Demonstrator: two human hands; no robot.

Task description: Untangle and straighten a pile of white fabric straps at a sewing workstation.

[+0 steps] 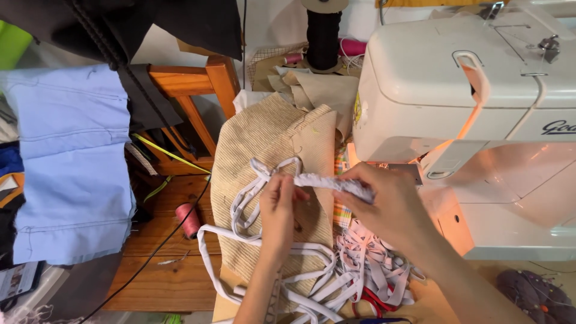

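- While both hands work just left of the white plastic sewing machine (pixel 480 120), the long white fabric strip (pixel 333 183) stretches flat and slightly crumpled between them.
- Left hand (pixel 279 207): grip pinching the strip.
- Right hand (pixel 384 204): grip clenched around its other end.
- Left of the machine, loose white loops pile on ribbed beige cloth (pixel 258 144) over the wooden tabletop (pixel 162 252).

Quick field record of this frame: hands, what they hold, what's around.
left hand: pinching the white fabric strip at its left part
right hand: gripping the same strip's right end
strip state: stretched between both hands, its loops trailing down
strip pile: tangled white strips under the right forearm
under hands: beige ribbed fabric on the wooden table
right side: white sewing machine, lamp lit
left side: pink thread spool, light blue garment
back: black thread cone
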